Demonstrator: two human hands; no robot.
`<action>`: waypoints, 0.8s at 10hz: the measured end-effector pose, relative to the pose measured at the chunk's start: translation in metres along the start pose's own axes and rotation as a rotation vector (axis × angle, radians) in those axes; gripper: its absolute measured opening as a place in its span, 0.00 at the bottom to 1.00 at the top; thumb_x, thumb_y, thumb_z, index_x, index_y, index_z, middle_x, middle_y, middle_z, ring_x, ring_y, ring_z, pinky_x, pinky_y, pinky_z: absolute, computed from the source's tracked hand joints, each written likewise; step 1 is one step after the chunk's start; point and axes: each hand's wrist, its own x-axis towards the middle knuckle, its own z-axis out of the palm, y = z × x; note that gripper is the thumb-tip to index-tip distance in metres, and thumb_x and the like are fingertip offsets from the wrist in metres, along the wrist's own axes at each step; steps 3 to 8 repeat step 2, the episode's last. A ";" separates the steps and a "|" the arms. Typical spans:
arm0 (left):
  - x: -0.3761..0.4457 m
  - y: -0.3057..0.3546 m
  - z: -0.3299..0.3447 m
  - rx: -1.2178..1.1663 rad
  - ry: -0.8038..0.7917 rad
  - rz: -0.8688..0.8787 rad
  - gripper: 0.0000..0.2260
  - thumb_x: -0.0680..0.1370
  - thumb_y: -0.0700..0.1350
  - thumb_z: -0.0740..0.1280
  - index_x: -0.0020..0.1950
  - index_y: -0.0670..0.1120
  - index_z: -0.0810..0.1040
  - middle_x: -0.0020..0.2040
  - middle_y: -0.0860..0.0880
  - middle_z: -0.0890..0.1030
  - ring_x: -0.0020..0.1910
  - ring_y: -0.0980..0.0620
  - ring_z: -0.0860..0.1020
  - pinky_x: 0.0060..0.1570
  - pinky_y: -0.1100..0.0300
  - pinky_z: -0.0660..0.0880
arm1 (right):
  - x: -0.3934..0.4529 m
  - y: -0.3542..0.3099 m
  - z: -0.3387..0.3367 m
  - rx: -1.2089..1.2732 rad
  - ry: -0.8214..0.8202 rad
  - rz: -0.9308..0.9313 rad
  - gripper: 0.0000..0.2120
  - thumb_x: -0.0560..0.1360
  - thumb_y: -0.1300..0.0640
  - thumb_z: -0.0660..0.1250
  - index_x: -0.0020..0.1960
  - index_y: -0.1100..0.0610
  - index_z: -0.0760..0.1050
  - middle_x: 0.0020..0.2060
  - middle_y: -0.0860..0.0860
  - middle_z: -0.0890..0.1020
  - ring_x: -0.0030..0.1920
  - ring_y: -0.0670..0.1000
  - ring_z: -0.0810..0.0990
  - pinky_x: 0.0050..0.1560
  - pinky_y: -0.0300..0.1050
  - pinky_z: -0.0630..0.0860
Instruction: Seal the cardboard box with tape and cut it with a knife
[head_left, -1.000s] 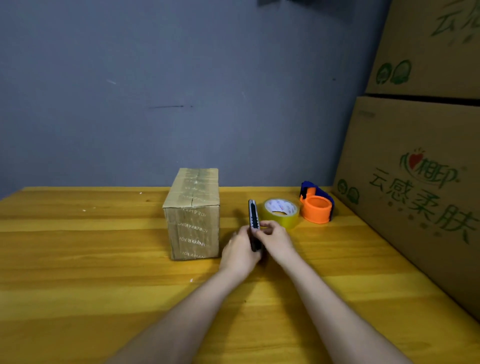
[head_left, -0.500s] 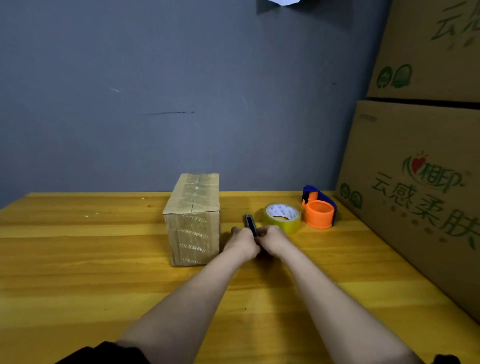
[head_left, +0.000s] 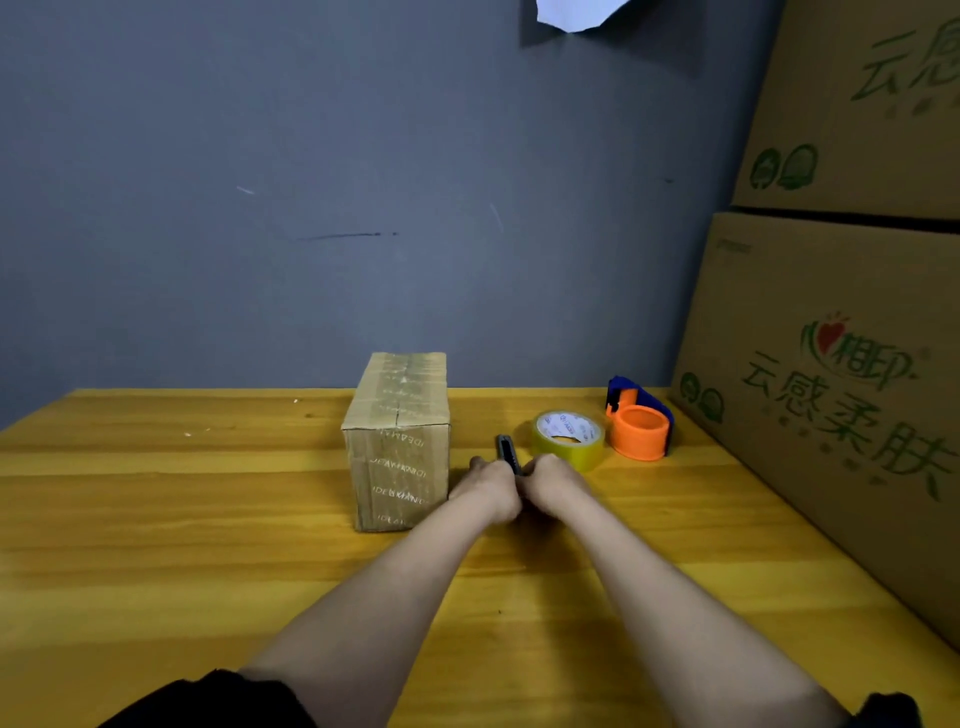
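A small brown cardboard box (head_left: 399, 441) stands on the wooden table (head_left: 182, 519), its top and front covered with clear printed tape. Just right of it my left hand (head_left: 491, 488) and my right hand (head_left: 553, 483) are pressed together, both closed around a dark utility knife (head_left: 506, 451). The knife's far end sticks out beyond my knuckles; the rest is hidden by my fingers. A roll of yellowish clear tape (head_left: 567, 437) lies flat right behind my right hand.
An orange and blue tape dispenser (head_left: 639, 422) sits to the right of the roll. Large printed cardboard cartons (head_left: 841, 389) are stacked along the table's right side. A grey wall closes off the back edge.
Both hands have slid away from me along the table with the knife and closed tighter around it, so less of the knife shows. The view has tilted up slightly.
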 end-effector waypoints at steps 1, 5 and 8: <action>-0.009 0.004 -0.010 0.020 -0.029 0.054 0.26 0.74 0.44 0.64 0.71 0.42 0.62 0.67 0.39 0.70 0.63 0.38 0.73 0.60 0.51 0.72 | -0.004 0.004 -0.011 -0.020 -0.084 0.021 0.16 0.74 0.48 0.64 0.48 0.61 0.79 0.42 0.57 0.80 0.40 0.55 0.75 0.36 0.43 0.69; -0.025 0.011 -0.028 -0.022 -0.020 0.152 0.25 0.75 0.46 0.65 0.70 0.42 0.63 0.64 0.40 0.75 0.61 0.40 0.75 0.56 0.54 0.72 | -0.016 0.009 -0.026 0.032 -0.078 0.016 0.17 0.75 0.49 0.63 0.56 0.61 0.78 0.43 0.56 0.80 0.40 0.55 0.75 0.41 0.45 0.71; -0.025 0.011 -0.028 -0.022 -0.020 0.152 0.25 0.75 0.46 0.65 0.70 0.42 0.63 0.64 0.40 0.75 0.61 0.40 0.75 0.56 0.54 0.72 | -0.016 0.009 -0.026 0.032 -0.078 0.016 0.17 0.75 0.49 0.63 0.56 0.61 0.78 0.43 0.56 0.80 0.40 0.55 0.75 0.41 0.45 0.71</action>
